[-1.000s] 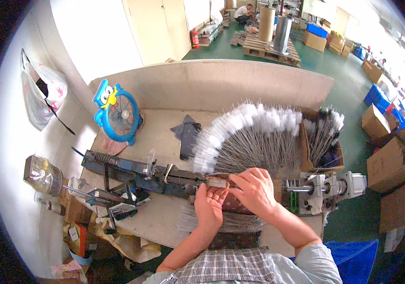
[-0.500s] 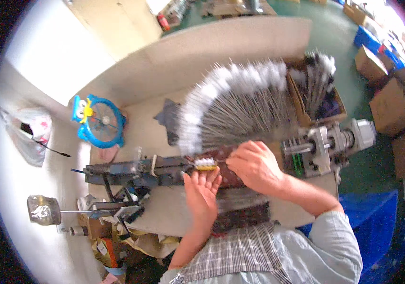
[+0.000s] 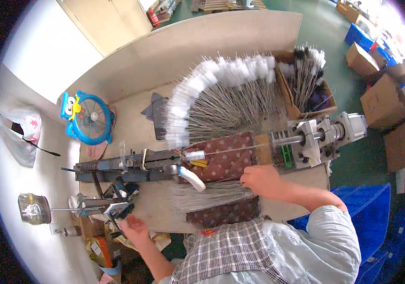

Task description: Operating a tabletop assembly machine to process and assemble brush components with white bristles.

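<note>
A small white-bristled brush [image 3: 194,155] lies in line with the bench machine [image 3: 160,177], its thin wire stem running right to the machine's shaft [image 3: 290,140]. A yellow piece [image 3: 198,163] lies just below the bristles. Beside it a white curved handle [image 3: 192,178] slants down toward me. My right hand [image 3: 261,181] is closed with its fingertips at the right end of a bundle of loose straight wires [image 3: 207,196], seemingly pinching a wire. At lower left, my left hand [image 3: 135,229] is loosely open beside the dark bracketed mechanism [image 3: 122,206], apart from the brush.
Finished white brushes [image 3: 231,71] fan out behind the machine, next to a cardboard box [image 3: 297,113] of more brushes. A blue toy-shaped fan [image 3: 89,118] stands back left. Dotted brown cloth [image 3: 231,158] covers the middle. Blue crates [image 3: 363,213] stand at the right.
Both hands have left the brush: my left hand moved down and left, my right hand down to the wire bundle. The brush's wire now spans to the shaft, and the white handle shows.
</note>
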Demonstrator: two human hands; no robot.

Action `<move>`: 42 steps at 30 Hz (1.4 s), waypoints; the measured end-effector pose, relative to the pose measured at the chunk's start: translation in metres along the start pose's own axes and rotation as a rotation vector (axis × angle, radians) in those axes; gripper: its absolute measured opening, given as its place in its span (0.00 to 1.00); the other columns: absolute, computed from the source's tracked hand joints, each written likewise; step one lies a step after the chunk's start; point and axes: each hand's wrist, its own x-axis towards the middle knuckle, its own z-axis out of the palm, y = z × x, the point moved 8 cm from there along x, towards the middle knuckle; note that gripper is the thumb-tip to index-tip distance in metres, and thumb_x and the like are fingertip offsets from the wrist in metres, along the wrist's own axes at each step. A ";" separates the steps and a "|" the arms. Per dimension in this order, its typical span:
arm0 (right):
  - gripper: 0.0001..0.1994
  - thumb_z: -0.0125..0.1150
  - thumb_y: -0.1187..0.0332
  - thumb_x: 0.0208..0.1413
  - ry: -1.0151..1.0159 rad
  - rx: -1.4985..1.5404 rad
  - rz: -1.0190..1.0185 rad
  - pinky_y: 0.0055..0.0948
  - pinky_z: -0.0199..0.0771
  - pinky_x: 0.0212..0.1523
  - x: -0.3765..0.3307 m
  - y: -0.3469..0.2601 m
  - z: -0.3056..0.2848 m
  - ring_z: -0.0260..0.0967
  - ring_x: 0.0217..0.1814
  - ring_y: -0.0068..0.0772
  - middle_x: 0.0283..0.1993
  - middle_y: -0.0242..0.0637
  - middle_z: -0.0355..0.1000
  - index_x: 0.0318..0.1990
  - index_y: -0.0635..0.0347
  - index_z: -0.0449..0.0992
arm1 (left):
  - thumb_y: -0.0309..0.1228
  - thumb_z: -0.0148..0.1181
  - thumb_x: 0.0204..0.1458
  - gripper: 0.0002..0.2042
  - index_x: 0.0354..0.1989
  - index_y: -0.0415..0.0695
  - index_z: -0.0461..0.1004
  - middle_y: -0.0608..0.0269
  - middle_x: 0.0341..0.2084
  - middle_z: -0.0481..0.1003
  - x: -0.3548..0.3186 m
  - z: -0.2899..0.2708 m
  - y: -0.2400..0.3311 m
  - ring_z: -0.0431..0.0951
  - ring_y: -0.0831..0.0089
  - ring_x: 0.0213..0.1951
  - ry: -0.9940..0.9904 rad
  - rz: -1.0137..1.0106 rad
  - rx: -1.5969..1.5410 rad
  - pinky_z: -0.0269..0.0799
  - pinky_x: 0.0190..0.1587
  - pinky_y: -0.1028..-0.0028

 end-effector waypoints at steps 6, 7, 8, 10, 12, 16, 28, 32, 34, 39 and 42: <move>0.06 0.58 0.64 0.46 -0.004 -0.126 -0.049 0.38 0.73 0.33 -0.002 -0.002 -0.015 0.71 0.39 0.39 0.30 0.36 0.69 0.28 0.54 0.74 | 0.54 0.52 0.51 0.22 0.39 0.46 0.69 0.67 0.29 0.71 0.045 -0.068 0.084 0.69 0.75 0.29 0.277 0.213 0.118 0.64 0.32 0.75; 0.07 0.57 0.62 0.47 -0.010 -0.100 -0.032 0.38 0.73 0.33 -0.004 0.004 -0.012 0.71 0.38 0.40 0.30 0.36 0.69 0.29 0.55 0.73 | 0.54 0.52 0.51 0.22 0.39 0.46 0.69 0.67 0.29 0.71 0.039 -0.058 0.078 0.69 0.75 0.29 0.272 0.200 0.116 0.64 0.32 0.75; 0.08 0.56 0.61 0.48 -0.016 -0.074 -0.014 0.39 0.73 0.32 -0.005 0.008 -0.011 0.71 0.38 0.41 0.30 0.37 0.70 0.29 0.55 0.73 | 0.53 0.51 0.51 0.22 0.40 0.46 0.69 0.67 0.30 0.71 0.029 -0.047 0.070 0.69 0.75 0.31 0.288 0.252 0.132 0.65 0.33 0.75; 0.09 0.55 0.61 0.49 -0.131 -0.029 0.117 0.40 0.72 0.32 -0.003 0.011 -0.015 0.71 0.38 0.42 0.30 0.38 0.70 0.29 0.56 0.72 | 0.50 0.48 0.54 0.19 0.38 0.46 0.69 0.66 0.32 0.72 0.009 -0.034 0.052 0.71 0.74 0.33 0.222 0.388 0.214 0.68 0.36 0.76; 0.10 0.53 0.60 0.50 -0.252 0.016 0.253 0.41 0.72 0.32 -0.009 0.020 -0.011 0.71 0.37 0.43 0.31 0.38 0.71 0.30 0.56 0.72 | 0.47 0.47 0.55 0.16 0.37 0.46 0.69 0.66 0.32 0.72 -0.001 -0.016 0.025 0.71 0.73 0.34 0.173 0.250 0.090 0.68 0.37 0.75; 0.09 0.51 0.62 0.51 -0.299 0.028 0.204 0.44 0.72 0.33 -0.024 0.033 -0.002 0.72 0.37 0.45 0.32 0.39 0.72 0.33 0.56 0.72 | 0.38 0.47 0.56 0.10 0.34 0.44 0.69 0.63 0.32 0.71 -0.020 0.040 -0.048 0.71 0.70 0.37 -0.068 -0.027 0.153 0.70 0.41 0.69; 0.09 0.52 0.73 0.45 -0.259 0.063 0.342 0.46 0.73 0.36 -0.048 0.054 0.016 0.71 0.38 0.50 0.35 0.48 0.71 0.35 0.62 0.72 | 0.41 0.50 0.54 0.12 0.31 0.45 0.70 0.68 0.17 0.67 -0.234 0.286 -0.107 0.66 0.74 0.17 -0.774 -0.864 -0.172 0.66 0.28 0.70; 0.06 0.53 0.74 0.42 -0.172 -0.133 0.314 0.43 0.74 0.33 -0.067 0.049 -0.016 0.72 0.35 0.48 0.33 0.46 0.71 0.31 0.61 0.72 | 0.50 0.42 0.57 0.23 0.35 0.41 0.72 0.68 0.12 0.65 -0.199 0.262 -0.064 0.60 0.78 0.12 -0.794 -0.703 -0.172 0.64 0.23 0.73; 0.05 0.53 0.75 0.42 -0.251 -0.292 0.396 0.40 0.75 0.32 -0.076 0.053 -0.046 0.73 0.36 0.44 0.33 0.41 0.71 0.29 0.58 0.73 | 0.49 0.42 0.57 0.22 0.35 0.41 0.72 0.67 0.12 0.65 -0.194 0.237 -0.069 0.60 0.77 0.12 -0.669 -0.632 -0.042 0.65 0.24 0.72; 0.08 0.52 0.79 0.40 0.336 -0.262 0.388 0.33 0.70 0.31 -0.102 0.052 -0.183 0.69 0.31 0.43 0.28 0.42 0.69 0.29 0.60 0.75 | 0.38 0.45 0.58 0.16 0.31 0.37 0.72 0.61 0.19 0.71 -0.231 0.255 -0.101 0.67 0.75 0.18 -1.051 -0.565 0.463 0.69 0.28 0.69; 0.11 0.54 0.81 0.39 0.530 0.045 0.450 0.31 0.71 0.32 -0.093 0.048 -0.204 0.69 0.31 0.41 0.30 0.42 0.70 0.33 0.63 0.75 | 0.32 0.48 0.56 0.10 0.32 0.36 0.71 0.58 0.22 0.72 -0.247 0.303 -0.116 0.71 0.76 0.22 -1.313 -0.218 0.639 0.71 0.28 0.70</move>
